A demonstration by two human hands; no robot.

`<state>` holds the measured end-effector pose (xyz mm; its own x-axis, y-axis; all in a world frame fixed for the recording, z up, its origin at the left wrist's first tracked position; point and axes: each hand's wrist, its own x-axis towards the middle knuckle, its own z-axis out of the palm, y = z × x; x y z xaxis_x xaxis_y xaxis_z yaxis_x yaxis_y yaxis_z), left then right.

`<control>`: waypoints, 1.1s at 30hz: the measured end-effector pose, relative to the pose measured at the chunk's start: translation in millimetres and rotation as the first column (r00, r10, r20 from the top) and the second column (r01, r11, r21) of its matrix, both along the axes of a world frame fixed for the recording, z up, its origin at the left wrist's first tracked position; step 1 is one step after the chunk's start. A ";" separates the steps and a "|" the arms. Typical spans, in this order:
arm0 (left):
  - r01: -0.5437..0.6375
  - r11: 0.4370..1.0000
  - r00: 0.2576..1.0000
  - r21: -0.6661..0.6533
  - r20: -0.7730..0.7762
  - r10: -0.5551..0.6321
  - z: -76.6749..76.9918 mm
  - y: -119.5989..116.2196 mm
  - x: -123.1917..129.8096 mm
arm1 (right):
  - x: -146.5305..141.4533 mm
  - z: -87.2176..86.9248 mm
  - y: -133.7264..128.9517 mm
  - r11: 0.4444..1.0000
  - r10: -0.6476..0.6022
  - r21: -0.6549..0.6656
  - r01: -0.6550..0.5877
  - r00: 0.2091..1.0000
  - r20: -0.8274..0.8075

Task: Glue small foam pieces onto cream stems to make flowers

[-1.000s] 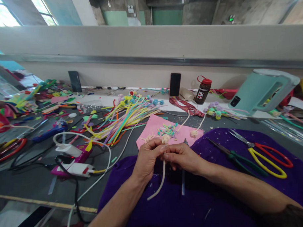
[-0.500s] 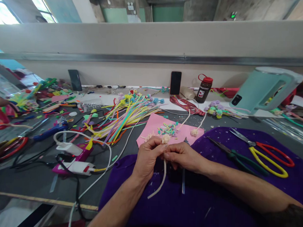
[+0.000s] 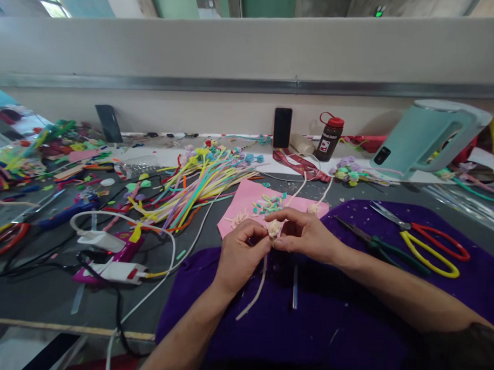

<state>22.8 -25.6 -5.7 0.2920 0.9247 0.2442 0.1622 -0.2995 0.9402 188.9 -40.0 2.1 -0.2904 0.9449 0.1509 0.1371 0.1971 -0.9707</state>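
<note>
A cream pipe-cleaner flower [image 3: 274,229] is pinched between my two hands above the purple cloth [image 3: 326,333]. My left hand [image 3: 240,255] grips it low, near the top of its stem, which hangs down in a curve. The thumb and fingers of my right hand [image 3: 305,235] close around the flower head from the right. Just beyond lies a pink sheet [image 3: 240,198] with short yellow, teal and cream snippets [image 3: 268,204] on it. Two more cream stems rest at its right side, one ending in a flower head [image 3: 313,209].
Pliers [image 3: 378,246] and red-and-yellow-handled scissors [image 3: 427,240] lie on the cloth at right. A bundle of coloured pipe cleaners [image 3: 194,194] lies left of the pink sheet. A power strip [image 3: 123,256] with cables sits at left. A kettle [image 3: 430,137], bottle [image 3: 329,139] and phone [image 3: 282,127] stand behind.
My right hand has moved up from the stem to the flower head, its fingers now around it. At the far left, another person's hand has gone out of view. The view has tipped down slightly.
</note>
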 end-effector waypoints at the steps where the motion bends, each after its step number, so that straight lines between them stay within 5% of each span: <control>1: -0.004 1.000 1.000 0.024 -0.013 0.004 0.3 -0.5 0.5 | -0.6 -0.4 -0.3 1.000 -0.015 0.020 0.015 1.000 0.010; 18: -0.011 0.978 0.986 0.209 -0.160 0.045 -1.9 -3.9 3.5 | -0.3 -3.0 0.2 0.998 -0.064 -0.001 0.065 0.996 0.067; 24: 0.008 0.997 0.998 -0.075 0.063 -0.004 -0.6 3.1 -2.1 | -1.2 -1.0 -0.8 0.994 -0.037 -0.100 0.037 0.999 -0.003; 28: 0.057 0.956 0.972 -0.289 0.233 0.013 -1.6 4.8 -3.7 | -9.0 -3.4 -3.4 0.964 0.035 -0.259 -0.066 0.992 -0.121; 33: 0.099 0.912 0.946 -0.399 0.320 0.038 -3.8 2.3 -0.7 | -17.5 -4.8 -8.9 0.933 0.073 -0.325 -0.155 0.965 -0.252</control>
<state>22.1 -23.3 -9.6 0.2925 0.9540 -0.0655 -0.1650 0.1178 0.9792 171.4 -48.9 -2.6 -0.3950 0.9136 -0.0962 -0.1038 -0.1484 -0.9835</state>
